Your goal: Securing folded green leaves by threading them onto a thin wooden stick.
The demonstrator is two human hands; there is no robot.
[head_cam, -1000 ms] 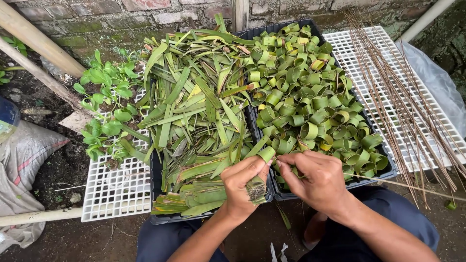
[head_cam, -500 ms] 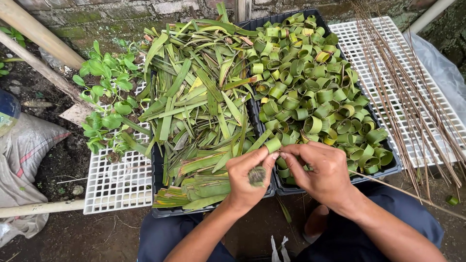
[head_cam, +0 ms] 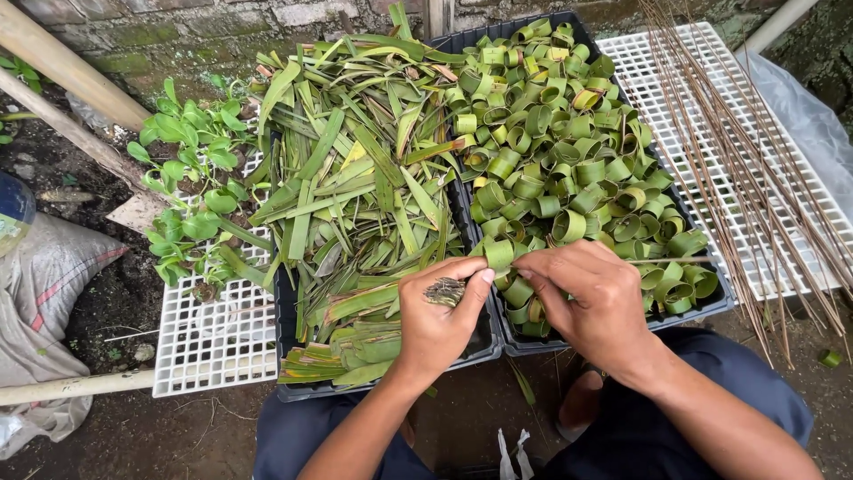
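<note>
Head view: left hand (head_cam: 440, 320) has lifted clear of the tray, pinching a leaf ring (head_cam: 498, 254); right hand (head_cam: 593, 302) now threads a thin stick (head_cam: 675, 260) through it (pinning seems begun).

The right hand (head_cam: 597, 302) hides how the leaf ring (head_cam: 498, 254) is pinned.

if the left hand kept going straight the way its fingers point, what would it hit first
The left hand points up and right, thumb and fingers pinching a rolled leaf ring. Just beyond that it would most likely meet the right hand's fingertips, then the pile of leaf rings; depth is hard to judge.
</note>
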